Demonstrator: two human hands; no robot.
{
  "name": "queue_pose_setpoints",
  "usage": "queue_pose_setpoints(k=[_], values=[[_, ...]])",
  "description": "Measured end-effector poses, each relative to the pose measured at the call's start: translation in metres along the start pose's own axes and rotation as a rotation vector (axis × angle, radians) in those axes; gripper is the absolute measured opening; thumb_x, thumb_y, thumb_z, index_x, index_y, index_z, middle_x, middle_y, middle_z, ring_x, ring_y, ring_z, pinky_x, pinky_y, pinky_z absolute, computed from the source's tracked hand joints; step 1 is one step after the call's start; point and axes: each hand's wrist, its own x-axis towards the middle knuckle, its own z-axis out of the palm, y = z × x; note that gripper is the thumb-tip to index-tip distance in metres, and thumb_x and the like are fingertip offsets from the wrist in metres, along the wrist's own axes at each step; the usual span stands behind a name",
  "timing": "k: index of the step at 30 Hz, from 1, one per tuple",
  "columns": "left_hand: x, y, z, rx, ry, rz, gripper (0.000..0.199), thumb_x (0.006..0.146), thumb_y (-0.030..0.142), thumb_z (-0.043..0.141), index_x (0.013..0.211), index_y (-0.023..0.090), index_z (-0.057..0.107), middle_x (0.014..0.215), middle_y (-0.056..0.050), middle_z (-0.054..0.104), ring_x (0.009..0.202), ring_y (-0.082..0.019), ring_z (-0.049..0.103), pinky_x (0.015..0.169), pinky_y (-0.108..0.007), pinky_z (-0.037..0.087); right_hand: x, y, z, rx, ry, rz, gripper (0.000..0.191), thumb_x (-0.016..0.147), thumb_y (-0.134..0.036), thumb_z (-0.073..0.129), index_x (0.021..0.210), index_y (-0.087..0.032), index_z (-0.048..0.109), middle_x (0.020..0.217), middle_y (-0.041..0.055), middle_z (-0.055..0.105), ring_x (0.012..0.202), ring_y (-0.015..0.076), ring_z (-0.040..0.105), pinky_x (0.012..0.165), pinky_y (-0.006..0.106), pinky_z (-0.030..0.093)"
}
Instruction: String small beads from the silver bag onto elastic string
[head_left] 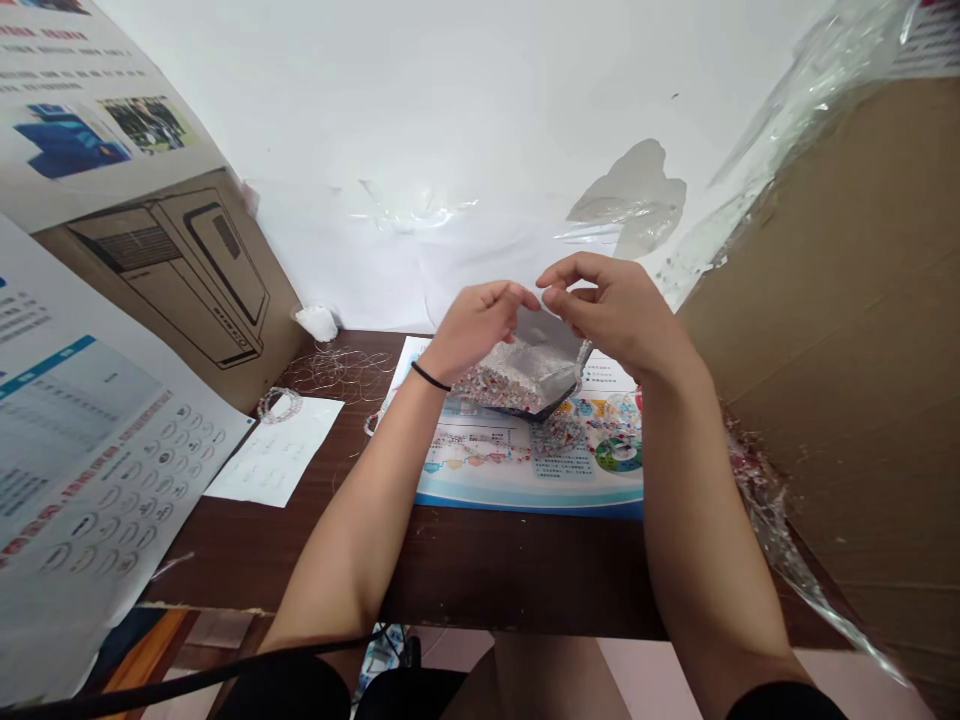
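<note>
Left hand [476, 330]: narrow pinch, fingertips on the top edge of the pouch; thin black elastic wristband [431, 377] on the wrist.
Right hand [615, 312]: narrow pinch, curled fingers [577, 275] on the pouch's opposite top corner.
Pouch: crinkled silver foil pouch [544, 350] held between both hands above the middle of the far half of the bench; cannot tell whether its lower end touches the leaflet.
Contents: mass of small multicoloured beads [495, 388] in the pouch's lower part.
Handling: likely light, soft and easily creased; beads probably loose and quick to spill. Best held by the top edge with both hands.
Bench: dark brown wooden bench [300, 560].
Near far edge: blue-and-white printed paper leaflet [480, 480] beneath the pouch.
Far left corner: white paper sheet [274, 450], pale beaded loop [279, 404] at its far edge, and tangled fine thread [337, 368].
Right edge: brown cardboard box [825, 320].
</note>
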Motion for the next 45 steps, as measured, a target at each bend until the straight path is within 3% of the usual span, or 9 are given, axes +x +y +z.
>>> queue_pose_setpoints(k=[7,14,17,22,27,30,33,38,45], values=[[0.007,0.005,-0.021,-0.52,0.385,-0.132,0.023,0.096,0.034,0.039,0.084,0.019,0.05,0.071,-0.001,0.064,0.072,-0.011,0.066,0.076,-0.025,0.054,-0.007,0.004,-0.031,-0.202,-0.469,0.19,0.021,0.079,-0.041,0.062,0.076,-0.02,0.061,0.061,-0.0007,0.056,0.055,0.0108,0.05,0.052,0.027,0.037],[0.015,-0.02,-0.053,-0.518,0.685,-0.121,0.029,0.097,0.025,0.021,0.09,0.019,0.048,0.099,-0.007,0.068,0.101,-0.012,0.064,0.091,-0.028,0.051,-0.013,0.029,-0.053,-0.259,-0.51,0.265,0.033,0.074,-0.046,0.068,0.057,-0.02,0.055,0.052,-0.0025,0.051,0.047,0.0095,0.045,0.045,0.025,0.033],[0.017,-0.03,-0.056,-0.354,0.608,-0.181,0.019,0.091,0.028,0.032,0.085,0.02,0.049,0.084,-0.005,0.066,0.082,-0.013,0.066,0.083,-0.03,0.053,-0.015,0.027,-0.057,-0.292,-0.444,0.299,0.032,0.072,-0.043,0.072,0.056,-0.02,0.056,0.05,-0.0029,0.05,0.043,0.0078,0.041,0.042,0.025,0.029],[0.015,-0.035,-0.035,-0.05,0.345,-0.289,0.011,0.079,0.02,0.045,0.075,0.018,0.055,0.062,-0.001,0.053,0.051,-0.011,0.05,0.059,-0.029,0.047,-0.011,0.008,-0.039,-0.077,-0.152,0.162,0.029,0.079,-0.043,0.065,0.063,-0.02,0.059,0.052,-0.0016,0.053,0.043,0.007,0.039,0.042,0.025,0.027],[0.007,-0.023,-0.018,0.369,0.123,-0.114,0.025,0.072,0.01,0.05,0.091,0.016,0.064,0.098,-0.007,0.067,0.09,-0.018,0.06,0.081,-0.033,0.048,-0.002,0.002,-0.009,0.127,-0.093,0.084,0.026,0.082,-0.043,0.062,0.072,-0.019,0.064,0.068,0.0038,0.065,0.047,0.0078,0.045,0.042,0.025,0.03],[0.001,-0.01,-0.013,0.227,-0.047,0.038,0.033,0.075,0.01,0.051,0.106,0.016,0.062,0.113,-0.008,0.064,0.106,-0.018,0.057,0.092,-0.033,0.046,0.001,0.003,0.002,0.105,-0.117,0.087,0.025,0.081,-0.041,0.063,0.072,-0.017,0.065,0.067,0.0036,0.065,0.048,0.0074,0.046,0.044,0.025,0.032],[-0.002,-0.004,-0.009,0.074,-0.211,0.059,0.028,0.086,0.021,0.05,0.112,0.016,0.058,0.097,-0.007,0.066,0.09,-0.015,0.062,0.084,-0.031,0.049,0.003,0.005,0.006,0.098,-0.085,0.08,0.024,0.082,-0.039,0.061,0.072,-0.017,0.064,0.056,0.0009,0.058,0.048,0.0084,0.046,0.046,0.026,0.032],[0.002,-0.019,-0.01,0.242,-0.246,0.05,0.026,0.094,0.032,0.043,0.096,0.017,0.065,0.071,-0.003,0.06,0.062,-0.01,0.055,0.063,-0.027,0.046,0.005,0.002,0.006,0.231,0.117,0.041,0.018,0.083,-0.038,0.06,0.082,-0.02,0.064,0.078,0.0041,0.067,0.048,0.0079,0.045,0.046,0.027,0.032],[0.009,-0.048,-0.017,0.312,-0.28,0.003,0.029,0.095,0.033,0.041,0.09,0.015,0.063,0.081,-0.005,0.067,0.076,-0.012,0.062,0.073,-0.027,0.049,-0.001,-0.004,-0.008,0.281,0.496,-0.11,0.021,0.088,-0.046,0.053,0.092,-0.027,0.06,0.093,0.0037,0.068,0.055,0.0114,0.049,0.049,0.03,0.032]])
